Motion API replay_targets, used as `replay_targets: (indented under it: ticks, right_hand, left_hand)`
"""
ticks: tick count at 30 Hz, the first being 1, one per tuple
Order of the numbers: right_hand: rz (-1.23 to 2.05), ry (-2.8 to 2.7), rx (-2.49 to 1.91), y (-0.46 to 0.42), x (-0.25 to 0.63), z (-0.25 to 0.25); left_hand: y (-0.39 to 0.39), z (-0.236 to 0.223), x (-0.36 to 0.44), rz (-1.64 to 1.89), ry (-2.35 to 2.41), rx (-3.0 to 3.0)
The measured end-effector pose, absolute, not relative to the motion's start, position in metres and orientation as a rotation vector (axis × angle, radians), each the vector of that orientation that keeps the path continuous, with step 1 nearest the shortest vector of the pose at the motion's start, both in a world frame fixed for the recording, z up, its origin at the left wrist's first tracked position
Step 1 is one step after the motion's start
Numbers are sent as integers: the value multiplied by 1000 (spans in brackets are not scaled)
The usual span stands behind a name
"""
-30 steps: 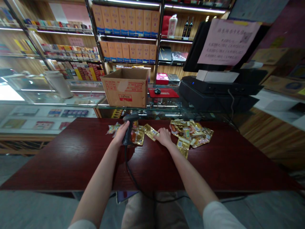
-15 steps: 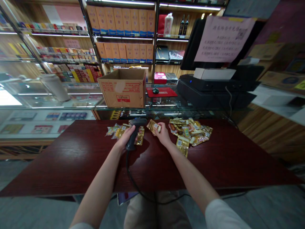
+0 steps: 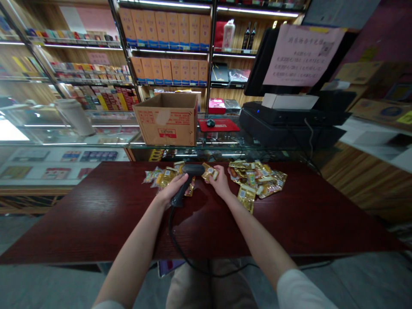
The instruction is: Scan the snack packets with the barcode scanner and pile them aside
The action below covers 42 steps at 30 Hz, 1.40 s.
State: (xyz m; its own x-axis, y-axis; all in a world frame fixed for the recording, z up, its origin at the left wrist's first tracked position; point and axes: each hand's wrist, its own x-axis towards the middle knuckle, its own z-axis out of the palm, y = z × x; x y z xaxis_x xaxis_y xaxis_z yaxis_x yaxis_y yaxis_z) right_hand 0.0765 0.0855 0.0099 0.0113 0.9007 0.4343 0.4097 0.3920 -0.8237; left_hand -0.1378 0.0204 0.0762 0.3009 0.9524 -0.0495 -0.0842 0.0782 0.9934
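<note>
Foil sachet (image 3: 210, 172) between right fingers (image 3: 216, 177), barcode scanner (image 3: 184, 185) in left hand (image 3: 172, 189)

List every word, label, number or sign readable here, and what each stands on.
Nothing can be quoted with confidence.
Red label on the cardboard box: white print, too blurred to read.
Pink notice: lines of characters beside a QR code, too small to read.
Gold foil packets: printed labels, too small to read.
</note>
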Motion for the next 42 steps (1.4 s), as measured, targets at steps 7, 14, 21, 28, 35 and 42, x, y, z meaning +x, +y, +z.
replay_targets:
  ticks: [7,14,21,28,35,42]
  right_hand:
    - [272,-1627,-1225,98,102,24]
    - [-159,-1460,-1776,98,167,44]
    - [-225,-1587,-1693,96,158,37]
    - [283,-2495,-1090,67,71,25]
    - [293,-2433,-1206,65,71,26]
    - [298,-2377,-1321,72,75,21]
  left_hand:
    - [22,83,-149,1055,1010,1161]
    - [31,84,-182,1354,1265,1057]
    - [42,75,-192,1436,1364,934]
    - [52,63,-191,1377,1238,941]
    - [55,60,-183,1324,1193,963]
    - [53,64,-173,1329,1159,978]
